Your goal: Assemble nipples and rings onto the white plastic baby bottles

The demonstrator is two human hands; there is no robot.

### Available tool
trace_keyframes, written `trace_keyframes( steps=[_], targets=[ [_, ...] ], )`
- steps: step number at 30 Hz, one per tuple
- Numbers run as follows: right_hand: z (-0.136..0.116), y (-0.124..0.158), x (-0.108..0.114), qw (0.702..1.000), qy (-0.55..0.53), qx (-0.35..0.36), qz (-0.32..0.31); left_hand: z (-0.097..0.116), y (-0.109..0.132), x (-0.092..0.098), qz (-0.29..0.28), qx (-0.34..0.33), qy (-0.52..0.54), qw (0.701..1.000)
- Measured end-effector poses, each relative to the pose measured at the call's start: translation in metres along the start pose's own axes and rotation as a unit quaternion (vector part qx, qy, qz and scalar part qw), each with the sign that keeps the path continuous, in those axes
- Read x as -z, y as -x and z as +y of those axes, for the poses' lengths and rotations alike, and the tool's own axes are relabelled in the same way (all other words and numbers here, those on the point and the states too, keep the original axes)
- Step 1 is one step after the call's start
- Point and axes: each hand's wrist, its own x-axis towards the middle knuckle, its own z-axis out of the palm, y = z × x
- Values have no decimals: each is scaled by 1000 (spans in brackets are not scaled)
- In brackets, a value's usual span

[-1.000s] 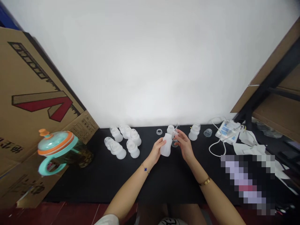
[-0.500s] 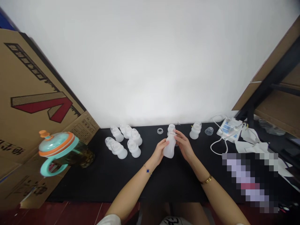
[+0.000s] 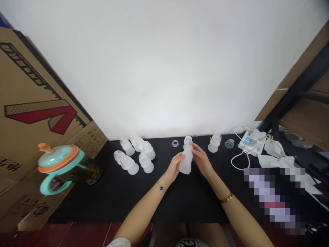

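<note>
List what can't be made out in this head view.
All in the head view:
1. Rear bottle: lower part, hidden by the held bottle.
2. Right hand: some fingertips, hidden by the held bottle or its own fingers.
3. Item at right: blurred by mosaic.
4. Carton: cut off by the left edge.

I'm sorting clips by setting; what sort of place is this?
Perhaps a small indoor workshop or packing corner: similar white bottles stand grouped on a black table against a wall, with a large printed cardboard box at the left.
</note>
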Motion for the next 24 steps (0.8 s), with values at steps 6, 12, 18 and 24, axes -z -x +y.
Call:
trace_keyframes(
  steps=[6,12,18,24],
  targets=[
    [-1,1,-1,1000,-4,2,-7,5,3,-5,-8,-9,-29,1000],
    [-1,1,-2,1000,7,6,7,7,3,-5,-2,-29,-64,998],
    [0,2,-4,1000,25,5,13,3,2,-3,6,-42,-82,996],
    [1,1,-4,1000,21,-2,12,5,5,-6,-2,-26,-100,995]
  ],
)
